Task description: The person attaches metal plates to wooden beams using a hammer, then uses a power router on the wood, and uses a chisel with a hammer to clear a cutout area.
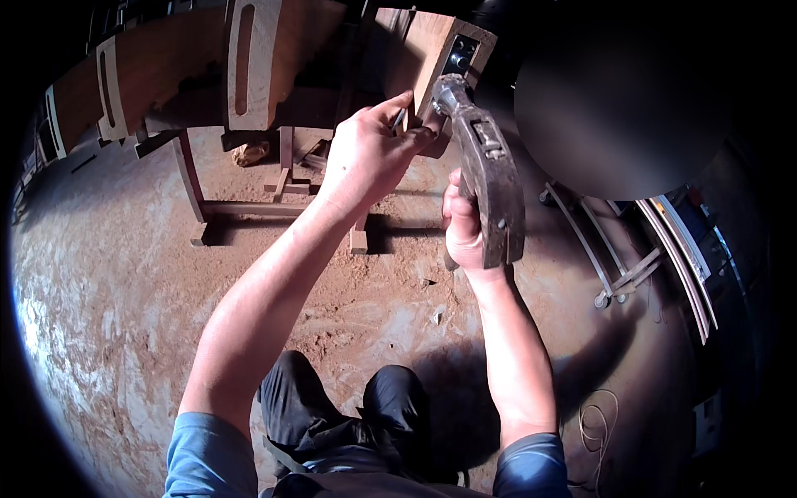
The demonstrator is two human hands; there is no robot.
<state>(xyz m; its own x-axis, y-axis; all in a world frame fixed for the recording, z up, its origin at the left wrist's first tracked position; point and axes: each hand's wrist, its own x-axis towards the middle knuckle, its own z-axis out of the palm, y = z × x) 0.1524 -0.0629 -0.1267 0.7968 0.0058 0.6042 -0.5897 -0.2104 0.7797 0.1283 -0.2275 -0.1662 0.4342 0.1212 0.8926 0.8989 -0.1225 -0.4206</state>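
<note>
The worn grey hammer with its thick, scuffed wooden-looking handle (pixel 491 178) is raised at the end of a reddish-brown timber piece (pixel 432 50), its metal head touching or just short of the wood's end face beside a small dark fitting. The right hand (pixel 465 228) is wrapped shut around the lower part of the handle, fingers curled tight. The left hand (pixel 369 149) is up at the same end of the timber, fingers pinched together on something thin and dark, perhaps a nail or a small chisel, though it is too small to tell; its tip sits right beside the hammer head. From how things lie, I judge the work to be mid-way: whatever the pinched item is, it stands proud and is not yet driven home. The timber rests on a low frame of slotted pale-edged wooden rails (pixel 249 62) carried on thin reddish legs (pixel 193 178) over a dusty, reddish earth-coloured floor (pixel 124 282). To the right, a large dark round shape (pixel 623 100) blocks part of the view, with curved metal strips (pixel 672 249) lying below it and a loose loop of pale cord (pixel 599 423) on the floor.
</note>
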